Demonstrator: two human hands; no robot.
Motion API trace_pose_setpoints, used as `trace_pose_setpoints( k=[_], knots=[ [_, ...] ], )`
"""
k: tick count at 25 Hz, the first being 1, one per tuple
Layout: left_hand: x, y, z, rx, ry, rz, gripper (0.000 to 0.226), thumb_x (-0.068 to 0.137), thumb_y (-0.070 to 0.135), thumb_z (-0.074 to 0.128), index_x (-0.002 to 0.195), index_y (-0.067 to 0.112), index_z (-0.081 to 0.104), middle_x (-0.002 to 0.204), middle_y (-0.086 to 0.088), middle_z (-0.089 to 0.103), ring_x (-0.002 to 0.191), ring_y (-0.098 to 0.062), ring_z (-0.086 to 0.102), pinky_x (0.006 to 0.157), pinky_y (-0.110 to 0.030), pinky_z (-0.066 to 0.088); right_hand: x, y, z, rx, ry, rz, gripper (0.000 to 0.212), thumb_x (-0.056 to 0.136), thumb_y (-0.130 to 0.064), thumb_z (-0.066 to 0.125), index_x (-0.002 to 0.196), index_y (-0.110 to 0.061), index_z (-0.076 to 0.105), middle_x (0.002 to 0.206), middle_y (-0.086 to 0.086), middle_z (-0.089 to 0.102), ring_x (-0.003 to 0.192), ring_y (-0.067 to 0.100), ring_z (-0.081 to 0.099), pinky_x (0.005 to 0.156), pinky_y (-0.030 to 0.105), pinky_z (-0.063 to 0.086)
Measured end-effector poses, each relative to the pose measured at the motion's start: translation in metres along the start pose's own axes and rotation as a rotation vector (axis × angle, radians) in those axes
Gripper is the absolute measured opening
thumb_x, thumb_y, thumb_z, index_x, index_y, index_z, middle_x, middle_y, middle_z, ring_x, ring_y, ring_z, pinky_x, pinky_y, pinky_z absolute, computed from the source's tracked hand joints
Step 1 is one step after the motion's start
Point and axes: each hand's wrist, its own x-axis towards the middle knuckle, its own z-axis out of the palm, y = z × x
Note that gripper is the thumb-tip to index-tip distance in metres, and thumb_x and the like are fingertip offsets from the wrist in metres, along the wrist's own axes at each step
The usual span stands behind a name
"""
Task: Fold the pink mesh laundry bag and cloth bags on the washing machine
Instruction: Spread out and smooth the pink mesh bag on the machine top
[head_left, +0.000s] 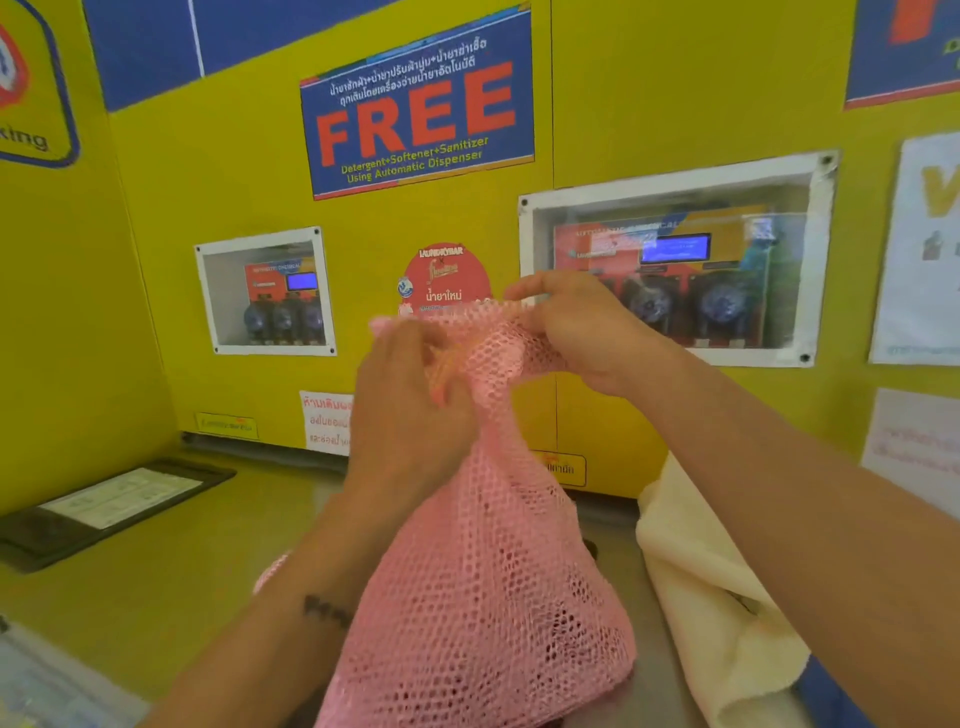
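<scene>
A yellow wall (218, 171) fills the view behind the grip. Above the grip hangs a blue sign (418, 104) with "FREE" in red letters. Left of the grip a small white-framed window (265, 293) shows pump dials and a blue screen; right of it a larger window (675, 260) shows the same kind of gear. A round red sticker (447, 270) sits just behind the grip. Paper notices (917, 249) hang far right. Lower left, a black clipboard (104, 506) lies on a yellow surface (156, 587). Light is bright and even.
</scene>
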Motion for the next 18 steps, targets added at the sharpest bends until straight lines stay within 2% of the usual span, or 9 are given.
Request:
trace_pose_setpoints(
  k=[3,5,6,8,9,12,14,16,18],
  knots=[
    [0.034,-0.021,0.000,0.141,-0.173,0.060,0.092,0.075,0.036,0.067,0.149,0.046,0.014,0.155,-0.005,0.027,0.144,-0.026,0.024,0.114,-0.050,0.025,0.001,0.002,-0.003,-0.046,-0.038,-0.043,0.032,0.093,0.007,0.046,0.107,-0.014,0.067,0.094,0.013,0.068,0.075,0.022,0.061,0.066,0.038,0.051],
    [0.051,-0.025,0.007,0.129,-0.379,0.040,0.089,0.078,0.041,0.065,0.148,0.052,0.012,0.147,-0.001,0.046,0.135,-0.023,0.043,0.108,-0.052,0.036,0.001,0.001,-0.002,-0.081,-0.030,-0.055,0.032,0.093,0.006,0.047,0.107,-0.015,0.067,0.098,0.016,0.068,0.077,0.023,0.059,0.066,0.038,0.048],
    [0.057,-0.028,0.010,0.051,-0.431,0.029,0.071,0.082,0.038,0.063,0.145,0.046,0.031,0.129,0.000,0.062,0.115,-0.019,0.059,0.097,-0.045,0.047,0.000,0.002,0.000,-0.092,-0.034,-0.055,0.031,0.092,0.005,0.048,0.107,-0.016,0.065,0.099,0.016,0.067,0.078,0.023,0.059,0.067,0.039,0.048],
    [0.070,-0.035,0.013,0.044,-0.350,0.065,0.027,0.087,0.025,0.055,0.111,0.026,0.068,0.091,-0.004,0.072,0.076,-0.016,0.064,0.073,-0.035,0.052,-0.002,0.007,0.003,-0.104,-0.088,-0.030,0.028,0.091,0.001,0.055,0.112,-0.017,0.060,0.101,0.013,0.065,0.081,0.023,0.061,0.068,0.039,0.050],
    [0.076,-0.038,0.011,0.097,-0.284,0.093,0.025,0.088,0.021,0.051,0.099,0.022,0.072,0.083,-0.004,0.072,0.070,-0.019,0.063,0.066,-0.034,0.051,-0.005,0.011,0.004,-0.093,-0.147,-0.004,0.031,0.090,-0.003,0.061,0.116,-0.019,0.057,0.104,0.010,0.065,0.085,0.023,0.064,0.071,0.039,0.053],
    [0.091,-0.048,-0.001,0.179,-0.202,0.162,0.037,0.082,0.022,0.041,0.098,0.018,0.073,0.086,-0.009,0.072,0.075,-0.030,0.064,0.065,-0.037,0.053,-0.015,0.027,0.010,-0.159,-0.423,0.033,0.043,0.087,-0.007,0.071,0.124,-0.023,0.056,0.113,-0.003,0.070,0.102,0.016,0.068,0.084,0.034,0.056],
    [0.102,-0.057,-0.013,0.197,-0.148,0.195,0.038,0.077,0.022,0.037,0.091,0.010,0.070,0.084,-0.013,0.069,0.078,-0.035,0.061,0.064,-0.038,0.048,-0.022,0.037,0.019,-0.415,-0.613,0.027,0.027,0.087,-0.007,0.068,0.106,-0.026,0.066,0.097,-0.017,0.072,0.091,0.004,0.067,0.074,0.022,0.052],
    [0.115,-0.069,-0.029,0.207,-0.071,0.196,0.030,0.079,0.016,0.038,0.085,0.006,0.066,0.082,-0.014,0.066,0.077,-0.033,0.057,0.060,-0.035,0.037,-0.024,0.045,0.030,-0.667,-0.677,0.058,0.017,0.088,-0.007,0.060,0.081,-0.021,0.064,0.078,-0.013,0.064,0.074,0.005,0.060,0.062,0.019,0.044],
    [0.130,-0.085,-0.051,0.223,0.019,0.159,0.025,0.082,0.011,0.042,0.088,0.005,0.065,0.085,-0.016,0.066,0.079,-0.031,0.056,0.062,-0.034,0.033,-0.017,0.048,0.037,-0.906,-0.639,0.091,0.016,0.091,-0.011,0.051,0.079,-0.012,0.061,0.081,-0.001,0.060,0.074,0.013,0.056,0.062,0.023,0.042]
  ],
)
